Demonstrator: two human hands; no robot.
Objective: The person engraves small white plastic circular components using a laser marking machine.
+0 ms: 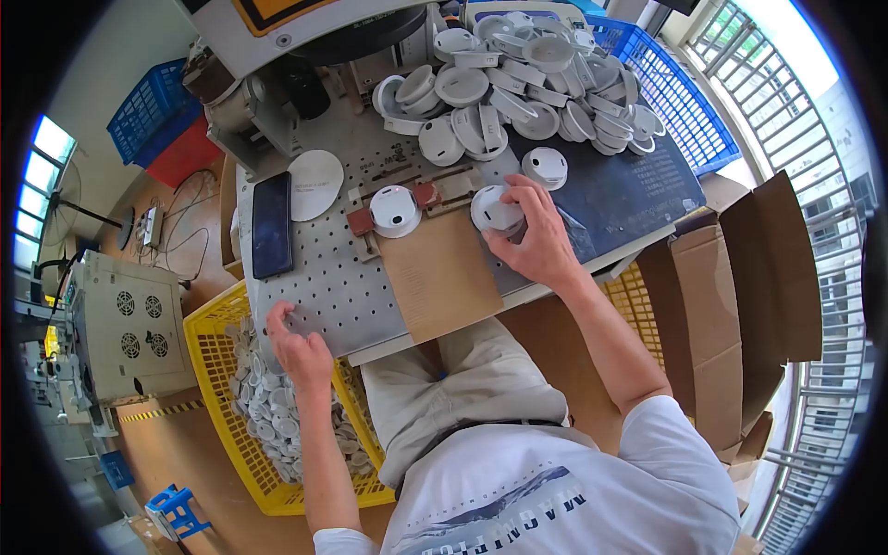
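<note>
My right hand (536, 231) has its thumb and fingers closed around the rim of a white round plastic lid (497, 209) at the board's right side. Just behind it lies another white lid (545, 167). To the left, a third white lid (396, 212) sits between small reddish-brown blocks on a fixture, under the machine head (305, 28). My left hand (298, 347) is at the table's front left edge, fingers loosely bent and apart, holding nothing I can see. A cardboard piece (439, 277) lies between the hands.
Many white lids (461, 86) are heaped at the back of the perforated metal table (342, 296). A phone (272, 225) and a white disc (316, 185) lie at left. A yellow basket (217, 388) of white parts stands below. Right are a blue basket (684, 102) and a cardboard box (708, 305).
</note>
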